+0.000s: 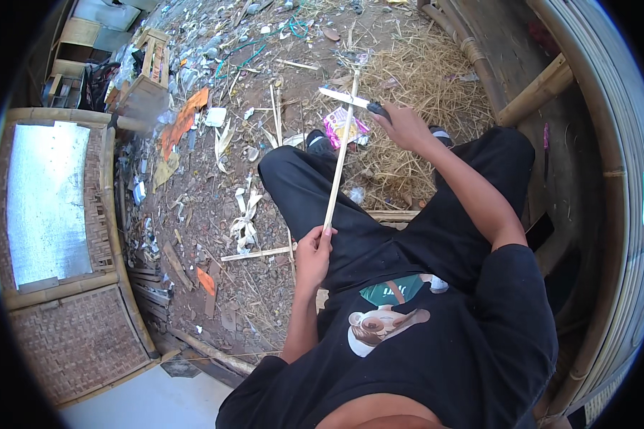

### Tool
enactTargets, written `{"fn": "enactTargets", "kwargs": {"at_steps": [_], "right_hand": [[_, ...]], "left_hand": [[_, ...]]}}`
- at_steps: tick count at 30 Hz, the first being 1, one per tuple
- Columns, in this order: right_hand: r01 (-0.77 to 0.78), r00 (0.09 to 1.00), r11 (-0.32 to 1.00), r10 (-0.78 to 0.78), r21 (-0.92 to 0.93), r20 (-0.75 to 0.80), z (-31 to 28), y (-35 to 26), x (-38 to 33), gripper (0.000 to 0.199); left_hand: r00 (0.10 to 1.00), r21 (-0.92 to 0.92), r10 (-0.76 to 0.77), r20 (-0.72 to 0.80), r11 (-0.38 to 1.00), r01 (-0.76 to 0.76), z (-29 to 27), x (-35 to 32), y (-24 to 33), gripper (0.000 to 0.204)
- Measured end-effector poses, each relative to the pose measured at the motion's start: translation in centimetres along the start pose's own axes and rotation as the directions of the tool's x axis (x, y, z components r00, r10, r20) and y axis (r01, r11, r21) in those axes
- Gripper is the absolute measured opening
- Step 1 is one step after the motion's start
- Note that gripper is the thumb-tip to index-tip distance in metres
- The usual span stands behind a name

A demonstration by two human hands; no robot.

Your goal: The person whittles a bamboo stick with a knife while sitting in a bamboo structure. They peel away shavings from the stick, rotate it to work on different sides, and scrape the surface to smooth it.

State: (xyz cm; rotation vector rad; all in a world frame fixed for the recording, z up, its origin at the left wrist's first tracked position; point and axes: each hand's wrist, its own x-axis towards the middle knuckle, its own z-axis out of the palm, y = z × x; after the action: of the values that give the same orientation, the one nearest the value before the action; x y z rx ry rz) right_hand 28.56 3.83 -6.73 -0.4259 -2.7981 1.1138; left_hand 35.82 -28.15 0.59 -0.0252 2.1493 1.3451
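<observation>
My left hand (pixel 313 256) is closed round the near end of a long, pale bamboo strip (pixel 340 166), above my left thigh. The strip slants up and away from me, its far part crossing in front of a knife. In my right hand (pixel 406 129) is the dark handle of that knife (pixel 343 97), its light blade pointing left. Blade and strip meet near the strip's far end; whether the edge bites into it is too small to tell. Below the crossing, a pink and yellow wrapper (pixel 345 127) lies on the ground between my feet.
Straw-like shavings (pixel 429 86) cover the ground ahead and right. Scattered litter, an orange scrap (pixel 184 120) and pale strips (pixel 245 220) lie left. A wooden crate (pixel 150 68) stands far left, a woven bamboo panel (pixel 82 339) near left. Bamboo poles (pixel 537 89) border the right side.
</observation>
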Motion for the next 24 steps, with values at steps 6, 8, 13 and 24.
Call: {"fn": "enactTargets", "kwargs": {"at_steps": [6, 8, 13, 24], "right_hand": [[-0.059, 0.997, 0.992, 0.052, -0.112, -0.062, 1.5, -0.3, -0.5, 0.048], [-0.033, 0.994, 0.988, 0.017, -0.15, -0.111, 1.6, -0.8, -0.9, 0.048], [0.278, 0.954, 0.942, -0.247, -0.191, 0.168, 1.9, -3.1, -3.7, 0.044], [0.019, 1.0, 0.965, -0.024, -0.263, -0.018, -0.1, 2.6, 1.9, 0.04]], "left_hand": [[1.0, -0.024, 0.004, 0.01, 1.0, -0.004, 0.2, 0.5, -0.2, 0.024], [0.999, -0.083, -0.024, 0.034, 0.996, 0.027, 0.1, 0.5, -0.1, 0.025], [0.998, -0.142, -0.049, 0.034, 0.988, 0.053, 0.2, 0.7, 0.1, 0.025], [0.999, -0.002, 0.034, 0.001, 0.999, -0.034, 0.8, 1.5, -0.9, 0.024]]}}
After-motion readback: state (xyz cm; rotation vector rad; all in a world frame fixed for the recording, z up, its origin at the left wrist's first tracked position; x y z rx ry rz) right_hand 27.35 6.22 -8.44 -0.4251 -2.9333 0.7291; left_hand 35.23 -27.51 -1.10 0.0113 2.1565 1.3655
